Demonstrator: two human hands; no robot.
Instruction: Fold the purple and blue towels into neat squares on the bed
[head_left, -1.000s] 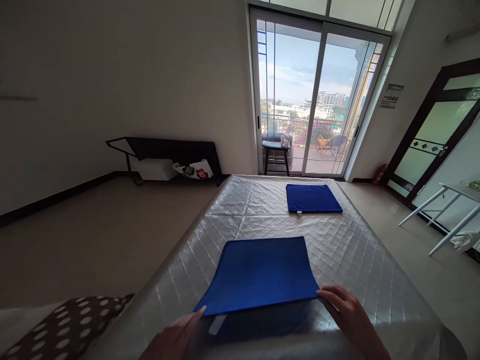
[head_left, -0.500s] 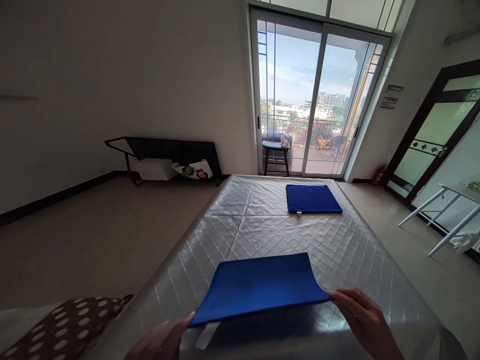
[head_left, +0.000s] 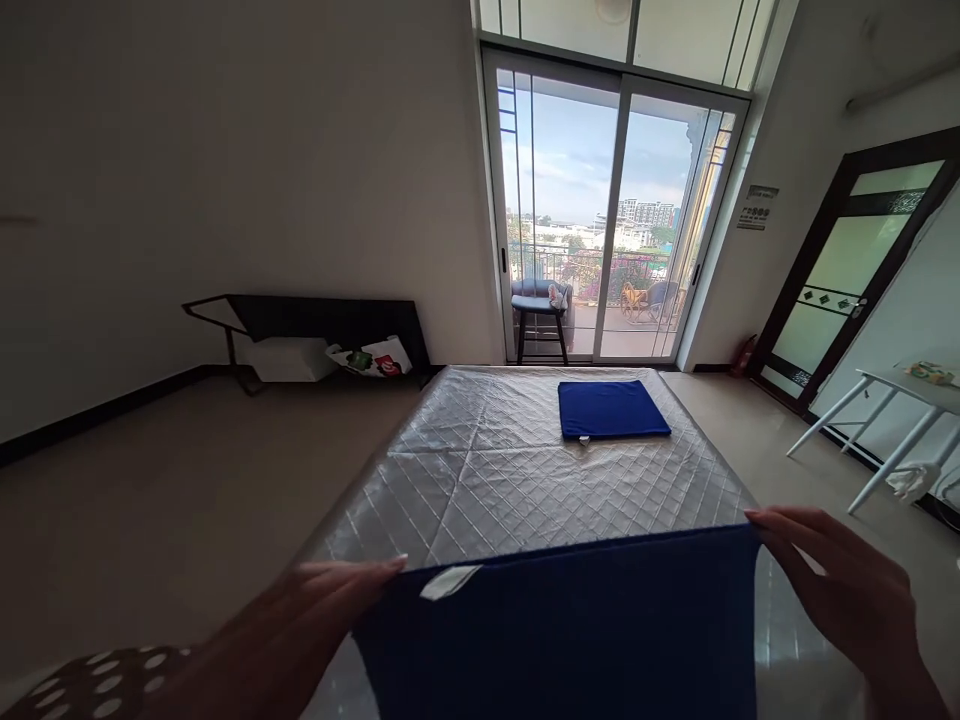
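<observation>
A dark blue cloth [head_left: 585,630] with a white label [head_left: 450,582] on its top edge hangs stretched between my hands. My left hand [head_left: 337,590] pinches its upper left corner. At the upper right corner, the fingers of my right hand [head_left: 832,560] are closed on the edge. The cloth's lower part runs out of the bottom of the view. Beyond it, a second blue cloth [head_left: 615,409] lies flat on the silver quilted mattress [head_left: 450,480], also with a small white label.
Across the floor to the left stands a low black bench-like frame [head_left: 330,325] with a white box [head_left: 289,360] under it. A glass sliding door [head_left: 555,200] is beyond the mattress. To the right is a white-legged table [head_left: 900,390]. Brown polka-dot fabric [head_left: 112,680] lies at lower left.
Both my hands have lifted the near edge of the blue cloth and moved farther apart. The cloth was spread away from me over the mattress and now hangs down in front of me.
</observation>
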